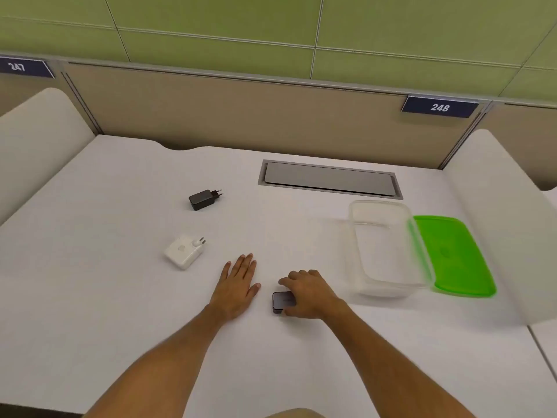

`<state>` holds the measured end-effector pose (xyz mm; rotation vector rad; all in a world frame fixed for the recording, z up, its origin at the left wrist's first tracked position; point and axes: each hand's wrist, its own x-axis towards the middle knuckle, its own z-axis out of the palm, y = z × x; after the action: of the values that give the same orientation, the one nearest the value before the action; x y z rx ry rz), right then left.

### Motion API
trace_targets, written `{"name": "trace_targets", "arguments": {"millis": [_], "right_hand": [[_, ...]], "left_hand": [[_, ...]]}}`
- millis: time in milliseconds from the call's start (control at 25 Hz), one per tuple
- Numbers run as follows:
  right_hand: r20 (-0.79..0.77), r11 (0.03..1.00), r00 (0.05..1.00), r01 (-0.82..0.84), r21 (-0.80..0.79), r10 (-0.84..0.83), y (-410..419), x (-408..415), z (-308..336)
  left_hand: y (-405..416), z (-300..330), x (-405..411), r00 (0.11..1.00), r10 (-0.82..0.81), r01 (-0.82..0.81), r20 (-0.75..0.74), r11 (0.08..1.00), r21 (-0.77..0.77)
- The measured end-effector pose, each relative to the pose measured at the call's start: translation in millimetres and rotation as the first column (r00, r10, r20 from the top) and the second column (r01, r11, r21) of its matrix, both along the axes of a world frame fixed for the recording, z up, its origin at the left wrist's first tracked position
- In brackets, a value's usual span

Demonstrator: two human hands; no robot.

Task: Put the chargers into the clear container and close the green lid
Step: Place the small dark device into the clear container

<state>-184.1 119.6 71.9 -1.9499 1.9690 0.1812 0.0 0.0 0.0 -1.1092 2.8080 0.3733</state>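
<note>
Three chargers lie on the white desk. A black charger with its plug pins out sits toward the back left. Nearer me lies a white charger. My right hand is closed around a dark charger that still rests on the desk, and its right half is hidden by my fingers. My left hand lies flat on the desk with its fingers spread, holding nothing. The clear container stands empty to the right, with the green lid lying flat against its far right side.
A grey cable hatch is set into the desk behind the container. White curved side dividers rise on both sides, and a beige back panel carries a sign reading 248.
</note>
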Motion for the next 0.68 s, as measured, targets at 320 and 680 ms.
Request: {"name": "trace_targets", "arguments": {"millis": [320,680], "right_hand": [[0.012,0.998,1.0,-0.016,-0.053,0.017,-2.4,0.6,-7.1],[0.017,0.999,1.0,-0.019,-0.049,0.02,-3.3,-0.4,-9.0]], "left_hand": [[0.5,-4.6,2.6,0.999,0.003,-0.007,-0.044,0.996,-0.089],[0.3,-5.5,3.1,0.998,0.026,-0.03,-0.058,0.997,-0.076]]}}
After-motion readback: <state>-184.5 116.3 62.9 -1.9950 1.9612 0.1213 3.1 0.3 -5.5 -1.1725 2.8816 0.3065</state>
